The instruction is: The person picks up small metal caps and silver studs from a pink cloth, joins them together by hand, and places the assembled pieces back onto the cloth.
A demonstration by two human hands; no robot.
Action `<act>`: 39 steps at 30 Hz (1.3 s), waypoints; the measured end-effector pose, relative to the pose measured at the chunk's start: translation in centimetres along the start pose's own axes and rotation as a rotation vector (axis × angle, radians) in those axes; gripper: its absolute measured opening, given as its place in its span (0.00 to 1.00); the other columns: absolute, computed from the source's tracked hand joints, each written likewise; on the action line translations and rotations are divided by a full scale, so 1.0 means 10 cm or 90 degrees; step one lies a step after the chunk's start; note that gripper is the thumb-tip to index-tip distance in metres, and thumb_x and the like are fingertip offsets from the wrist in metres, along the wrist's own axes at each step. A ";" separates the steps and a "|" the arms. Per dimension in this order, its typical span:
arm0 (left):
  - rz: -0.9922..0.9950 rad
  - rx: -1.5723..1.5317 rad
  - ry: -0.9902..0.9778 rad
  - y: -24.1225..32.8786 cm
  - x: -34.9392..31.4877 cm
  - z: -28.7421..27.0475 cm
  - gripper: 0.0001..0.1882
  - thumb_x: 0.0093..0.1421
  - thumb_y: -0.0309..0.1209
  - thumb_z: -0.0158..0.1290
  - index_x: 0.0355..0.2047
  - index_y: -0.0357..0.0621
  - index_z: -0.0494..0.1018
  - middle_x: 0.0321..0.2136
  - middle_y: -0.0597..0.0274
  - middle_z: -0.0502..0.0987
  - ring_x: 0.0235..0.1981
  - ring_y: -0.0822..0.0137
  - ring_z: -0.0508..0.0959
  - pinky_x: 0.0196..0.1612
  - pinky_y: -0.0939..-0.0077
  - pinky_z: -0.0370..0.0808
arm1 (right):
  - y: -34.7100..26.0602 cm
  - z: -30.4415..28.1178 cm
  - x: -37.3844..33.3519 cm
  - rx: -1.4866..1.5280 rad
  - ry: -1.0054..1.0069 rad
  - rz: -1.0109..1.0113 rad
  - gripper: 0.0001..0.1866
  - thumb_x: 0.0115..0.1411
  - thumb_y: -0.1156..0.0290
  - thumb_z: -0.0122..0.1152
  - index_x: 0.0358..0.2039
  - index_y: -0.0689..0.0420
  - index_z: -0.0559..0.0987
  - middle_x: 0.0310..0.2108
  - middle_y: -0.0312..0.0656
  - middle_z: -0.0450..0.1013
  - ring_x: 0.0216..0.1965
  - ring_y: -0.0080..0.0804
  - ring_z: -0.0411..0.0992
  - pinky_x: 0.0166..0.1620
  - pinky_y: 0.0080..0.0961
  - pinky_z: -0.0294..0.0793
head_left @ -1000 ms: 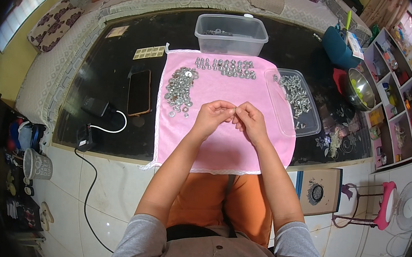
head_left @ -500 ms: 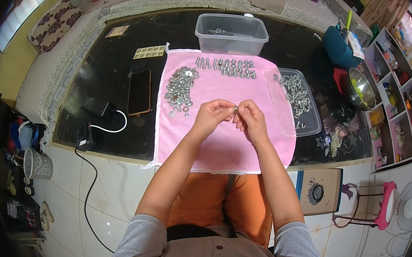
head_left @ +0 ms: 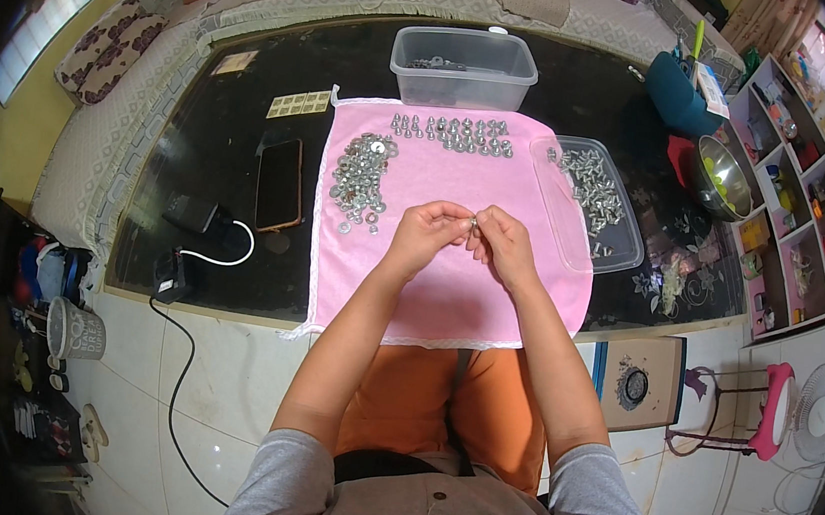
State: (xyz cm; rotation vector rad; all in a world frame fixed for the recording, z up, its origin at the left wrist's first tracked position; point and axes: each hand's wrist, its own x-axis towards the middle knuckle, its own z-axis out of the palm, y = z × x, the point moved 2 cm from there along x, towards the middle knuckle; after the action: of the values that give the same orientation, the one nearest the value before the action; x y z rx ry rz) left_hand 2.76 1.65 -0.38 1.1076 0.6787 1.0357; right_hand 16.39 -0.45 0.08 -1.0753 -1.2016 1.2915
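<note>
While both hands meet over the pink cloth (head_left: 449,292), the left hand (head_left: 427,231) and the right hand (head_left: 504,247) pinch one small metal piece (head_left: 473,224) between the fingertips, probably joining a washer to a bolt. The next move seems to need a steady, fine twist. From the hands, a washer pile (head_left: 361,177) lies at 10 o'clock, a row of finished pieces (head_left: 454,133) at 12, and a lid with bolts (head_left: 589,201) at 2. Underneath is a black glass table (head_left: 191,164); a sofa stands behind it.
</note>
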 end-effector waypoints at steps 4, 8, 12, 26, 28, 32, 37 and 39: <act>0.008 0.002 0.008 -0.03 0.02 -0.02 0.08 0.51 0.25 0.51 0.32 0.35 0.70 0.22 0.65 0.73 0.23 0.79 0.70 0.29 0.88 0.68 | -0.02 0.01 -0.01 -0.020 0.002 0.016 0.10 0.57 0.65 0.45 0.23 0.58 0.68 0.16 0.34 0.66 0.15 0.16 0.62 0.17 0.11 0.59; 0.006 -0.002 0.014 -0.01 0.01 -0.02 0.08 0.51 0.25 0.51 0.32 0.35 0.70 0.23 0.64 0.73 0.23 0.79 0.70 0.29 0.88 0.68 | -0.01 0.01 -0.01 -0.009 -0.001 0.006 0.10 0.57 0.65 0.46 0.24 0.57 0.68 0.16 0.34 0.66 0.15 0.16 0.62 0.17 0.11 0.59; 0.016 0.006 0.014 -0.01 0.01 -0.02 0.08 0.51 0.25 0.51 0.32 0.35 0.70 0.23 0.64 0.73 0.24 0.79 0.71 0.29 0.87 0.68 | 0.02 0.00 0.00 -0.012 -0.017 0.040 0.09 0.56 0.65 0.47 0.24 0.57 0.67 0.16 0.34 0.66 0.15 0.16 0.62 0.17 0.11 0.59; 0.005 -0.016 0.017 -0.01 0.01 -0.02 0.07 0.52 0.25 0.51 0.32 0.35 0.70 0.23 0.65 0.73 0.23 0.79 0.70 0.29 0.88 0.68 | 0.00 0.02 -0.01 -0.016 0.003 -0.009 0.09 0.56 0.65 0.48 0.25 0.56 0.67 0.17 0.33 0.66 0.16 0.16 0.62 0.18 0.11 0.58; 0.005 -0.014 0.005 -0.04 0.02 -0.02 0.07 0.52 0.25 0.51 0.32 0.35 0.70 0.22 0.65 0.73 0.23 0.79 0.70 0.29 0.88 0.68 | 0.02 -0.01 0.00 -0.019 -0.002 0.011 0.08 0.56 0.65 0.48 0.26 0.56 0.67 0.17 0.34 0.66 0.16 0.16 0.62 0.18 0.11 0.58; 0.008 -0.005 0.020 -0.01 0.01 -0.03 0.07 0.52 0.24 0.50 0.32 0.35 0.70 0.23 0.63 0.73 0.24 0.78 0.71 0.30 0.87 0.69 | -0.03 0.04 -0.01 -0.023 0.013 -0.016 0.09 0.56 0.65 0.47 0.26 0.56 0.67 0.17 0.34 0.66 0.16 0.16 0.62 0.18 0.11 0.58; 0.008 -0.017 0.005 -0.02 0.01 -0.01 0.07 0.52 0.24 0.51 0.32 0.35 0.70 0.22 0.65 0.73 0.23 0.79 0.70 0.28 0.87 0.68 | 0.01 0.00 0.00 -0.027 -0.007 0.005 0.09 0.57 0.65 0.46 0.26 0.56 0.68 0.17 0.34 0.66 0.16 0.16 0.61 0.18 0.11 0.59; 0.017 -0.001 0.014 -0.01 0.02 -0.01 0.07 0.52 0.25 0.51 0.32 0.36 0.70 0.22 0.65 0.73 0.23 0.79 0.70 0.29 0.87 0.68 | 0.00 0.00 -0.01 -0.032 -0.015 0.014 0.09 0.57 0.65 0.46 0.26 0.56 0.68 0.17 0.34 0.66 0.16 0.16 0.61 0.18 0.11 0.59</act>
State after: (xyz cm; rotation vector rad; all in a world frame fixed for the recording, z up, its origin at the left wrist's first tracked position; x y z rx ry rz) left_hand 2.80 1.85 -0.52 1.1087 0.6825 1.0724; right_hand 16.35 -0.50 0.06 -1.1163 -1.2483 1.2999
